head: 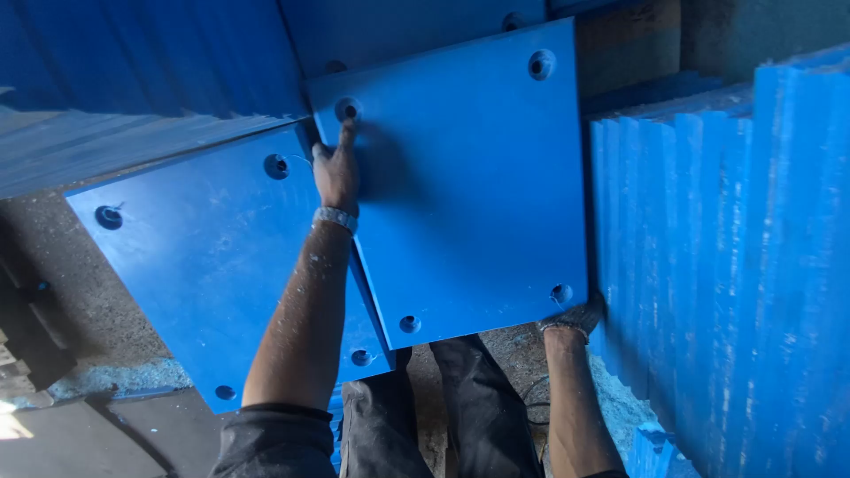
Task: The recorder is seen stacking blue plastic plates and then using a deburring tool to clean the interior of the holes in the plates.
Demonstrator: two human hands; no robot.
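Note:
I hold up a square blue plastic plate (469, 186) with a countersunk hole near each corner. My left hand (336, 168) grips its upper left edge, with a finger reaching toward the corner hole (347, 111); a metal band sits on that wrist. My right hand (575, 317) grips the plate's lower right corner and is partly hidden behind it. A second blue plate (204, 257) of the same kind lies beneath and to the left, overlapped by the held one.
A row of blue plates (717, 265) stands on edge at the right. More blue sheets (133, 97) lie at the upper left. The rough concrete floor (97, 319) shows at the left. My dark trousers (443, 407) are below, with pale shavings (611, 398) beside them.

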